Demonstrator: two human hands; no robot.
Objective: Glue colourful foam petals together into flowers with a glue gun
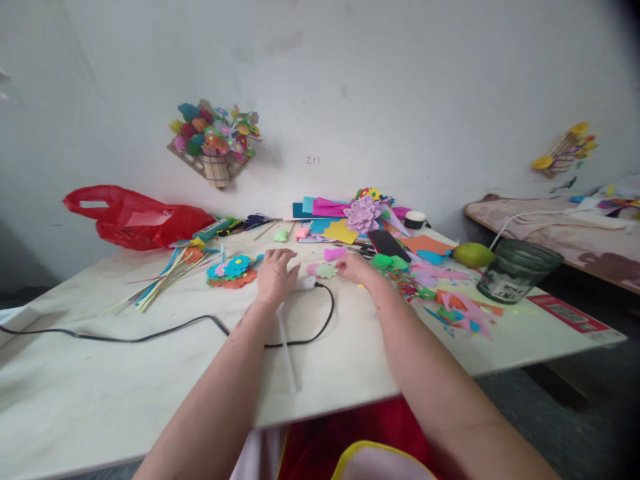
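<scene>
My left hand (277, 275) is over the table, thumb and fingers apart, beside a white hot glue gun (303, 283). A clear glue stick (287, 353) sticks out of the gun toward me. My wrist covers part of the gun, so I cannot see whether the hand touches it. With its fingertips together, my right hand (356, 268) grips the edge of a pale green scalloped foam flower (327, 270). A pink piece (313, 269) lies against that flower's left side. Left of my left hand is a pile of blue and orange foam flowers (235, 268).
A black cord (150, 340) crosses the left side. A red plastic bag (135, 220), yellow strips (167, 280), foam sheets (343, 231), a black phone (389, 245), coloured scraps (465, 310) and a dark glass jar (520, 270) surround the hands. The table's front edge is near me.
</scene>
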